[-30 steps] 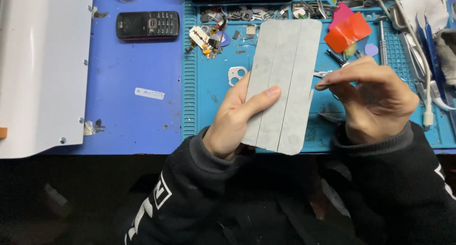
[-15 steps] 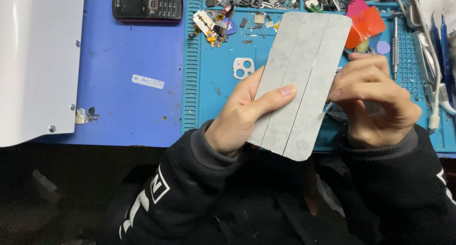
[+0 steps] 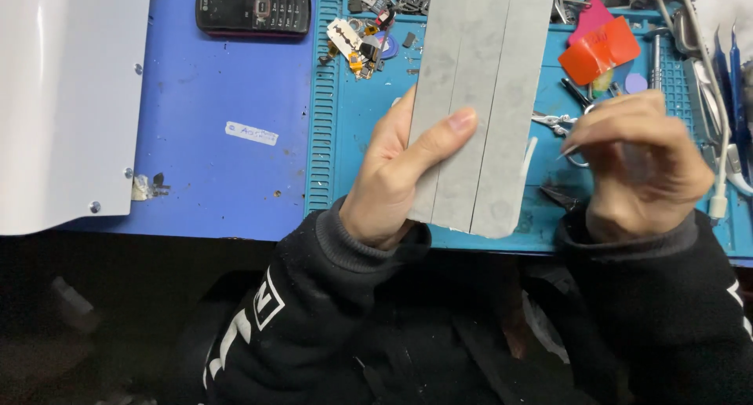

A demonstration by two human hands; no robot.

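Observation:
My left hand (image 3: 392, 177) grips a grey three-panel folding cover (image 3: 478, 99), thumb across its front and fingers behind. The cover stands almost upright over the teal work mat (image 3: 361, 138), and its top runs out of the frame. My right hand (image 3: 635, 169) hovers just right of the cover without touching it. Its fingers are pinched together, and I cannot make out anything between them. Small metal tweezers (image 3: 553, 122) lie on the mat between the cover and my right fingertips.
A black keypad phone (image 3: 252, 9) lies on the blue mat (image 3: 220, 169). A white panel (image 3: 63, 99) covers the left. A razor blade (image 3: 343, 36) and small parts lie up top; red-orange picks (image 3: 600, 48), a white cable (image 3: 710, 138) and several tools crowd the right.
The cover has swung more upright and risen toward the top of the view. My right hand has come off its right edge and now sits apart from it.

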